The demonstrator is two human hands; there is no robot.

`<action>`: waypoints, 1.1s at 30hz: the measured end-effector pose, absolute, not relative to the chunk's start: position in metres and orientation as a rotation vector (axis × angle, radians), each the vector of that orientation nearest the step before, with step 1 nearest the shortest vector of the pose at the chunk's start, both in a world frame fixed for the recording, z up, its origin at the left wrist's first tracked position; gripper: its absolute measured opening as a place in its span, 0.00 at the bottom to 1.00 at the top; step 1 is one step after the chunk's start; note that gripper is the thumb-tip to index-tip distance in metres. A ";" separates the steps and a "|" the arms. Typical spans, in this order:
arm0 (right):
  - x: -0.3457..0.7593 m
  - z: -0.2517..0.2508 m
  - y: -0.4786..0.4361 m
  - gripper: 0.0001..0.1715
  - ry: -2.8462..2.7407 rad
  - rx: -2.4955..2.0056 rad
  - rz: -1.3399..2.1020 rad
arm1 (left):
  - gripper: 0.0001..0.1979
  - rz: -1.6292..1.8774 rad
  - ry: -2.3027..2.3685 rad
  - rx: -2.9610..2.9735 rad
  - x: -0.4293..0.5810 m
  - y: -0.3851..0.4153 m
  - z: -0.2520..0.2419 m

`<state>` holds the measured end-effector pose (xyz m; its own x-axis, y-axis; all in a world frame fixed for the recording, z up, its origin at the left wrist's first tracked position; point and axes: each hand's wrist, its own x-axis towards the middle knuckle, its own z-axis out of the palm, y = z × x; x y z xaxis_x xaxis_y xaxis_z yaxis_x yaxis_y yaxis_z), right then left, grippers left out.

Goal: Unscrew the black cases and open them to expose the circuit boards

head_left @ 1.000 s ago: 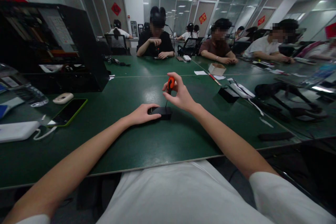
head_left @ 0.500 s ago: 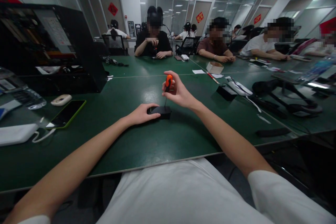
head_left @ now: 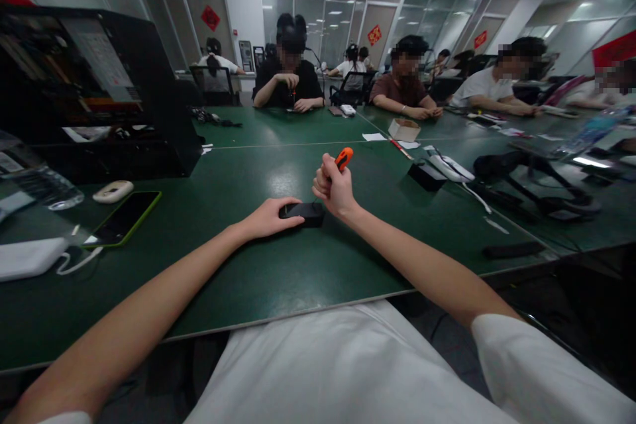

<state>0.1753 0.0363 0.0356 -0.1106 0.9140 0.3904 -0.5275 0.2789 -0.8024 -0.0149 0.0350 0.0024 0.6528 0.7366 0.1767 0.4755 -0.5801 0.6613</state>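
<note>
The dark green table point(head_left: 278, 265) fills most of what you see, running from your lap out to the far side of the room. On its far left stands a big black computer case point(head_left: 99, 93), open toward you. Across the table sit other people: a person in black point(head_left: 287, 83) straight ahead, a person in a brown shirt point(head_left: 402, 89) to the right of them, and a person in white point(head_left: 489, 89) further right, all with their own hands on the table and well apart from yours. On the right lies a black headset-like rig point(head_left: 527, 175). At the near left lies a white power bank point(head_left: 27, 257) with a cable, and just right of it a phone in a green case point(head_left: 122, 217), screen up, with a cream oval gadget point(head_left: 112, 191) just beyond it. A small cardboard box point(head_left: 403, 129) sits far right of centre. Your left hand point(head_left: 268, 217) reaches to the middle of the table and grips the left end of a small black box point(head_left: 304, 212), which lies flat on the table between your two hands. Your right hand point(head_left: 335, 189) is clenched in a fist just right of that box, wrapped around a screwdriver point(head_left: 342, 158). Its orange handle sticks out of the top of your fist, tilted to the far right; its thin shaft points down toward the box, but you cannot tell whether the tip touches.
</note>
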 end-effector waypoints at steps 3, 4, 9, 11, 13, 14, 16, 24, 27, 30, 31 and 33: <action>0.169 0.042 0.030 0.40 -0.994 -0.448 1.383 | 0.26 0.586 0.927 2.289 -0.015 0.035 0.003; 0.167 0.043 0.028 0.41 -0.989 -0.448 1.397 | 0.26 0.585 0.922 2.290 -0.015 0.035 0.003; 0.158 0.040 0.020 0.41 -1.016 -0.481 1.393 | 0.25 0.594 0.897 2.289 -0.014 0.034 0.004; 0.156 0.039 0.017 0.41 -1.031 -0.487 1.397 | 0.24 0.588 0.894 2.287 -0.014 0.034 0.005; 0.154 0.038 0.015 0.41 -1.058 -0.478 1.401 | 0.23 0.591 0.886 2.287 -0.015 0.034 0.006; 0.154 0.038 0.014 0.40 -1.080 -0.474 1.404 | 0.23 0.596 0.881 2.286 -0.015 0.034 0.006; 0.155 0.038 0.015 0.40 -1.161 -0.470 1.416 | 0.22 0.604 0.873 2.281 -0.014 0.034 0.005; 0.163 0.027 0.030 0.30 -1.661 -0.502 1.160 | 0.15 0.890 0.849 2.352 -0.009 0.031 0.000; 0.161 0.029 0.027 0.24 -1.739 -0.461 0.989 | 0.16 1.075 0.910 2.327 -0.010 0.031 0.007; 0.158 0.035 0.021 0.20 -1.922 -0.385 0.784 | 0.17 1.288 0.884 2.318 -0.011 0.028 0.016; 0.157 0.036 0.020 0.19 -1.956 -0.366 0.762 | 0.17 1.366 0.881 2.316 -0.010 0.027 0.017; 0.156 0.035 0.019 0.19 -1.940 -0.352 0.804 | 0.16 1.476 0.915 2.291 -0.007 0.026 0.016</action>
